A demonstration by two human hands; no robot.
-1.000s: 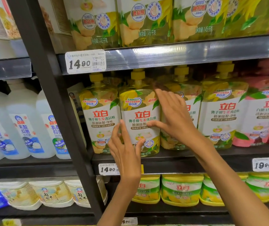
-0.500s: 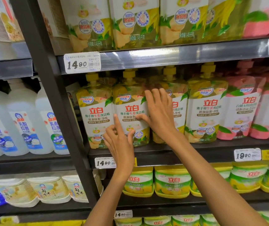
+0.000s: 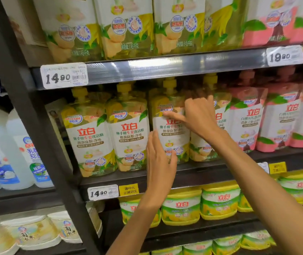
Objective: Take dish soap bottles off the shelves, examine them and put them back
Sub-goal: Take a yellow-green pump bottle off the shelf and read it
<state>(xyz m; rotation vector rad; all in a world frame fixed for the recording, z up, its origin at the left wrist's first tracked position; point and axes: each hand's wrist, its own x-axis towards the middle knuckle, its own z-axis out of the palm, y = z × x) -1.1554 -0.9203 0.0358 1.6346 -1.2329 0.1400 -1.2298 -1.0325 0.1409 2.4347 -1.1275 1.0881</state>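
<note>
I have my right hand (image 3: 200, 116) on the third yellow soap bottle (image 3: 172, 133), which stands on the middle shelf (image 3: 193, 172), thumb across its label and fingers curled over its right shoulder, while my left hand (image 3: 159, 159) lies flat and loose against its lower left. The row is packed tight. If I pull out crookedly, I judge the bottle to the left (image 3: 128, 133) could tip off the shelf edge.

both hands on third yellow soap bottle (image 3: 171, 133) — left hand (image 3: 160, 162) low, right hand (image 3: 198, 116) high

Third bottle (image 3: 171, 133) stands on the middle shelf (image 3: 165, 173) (two bottles to its left); left hand (image 3: 160, 162) at its lower left; right hand (image 3: 198, 116) at its upper right.
</note>
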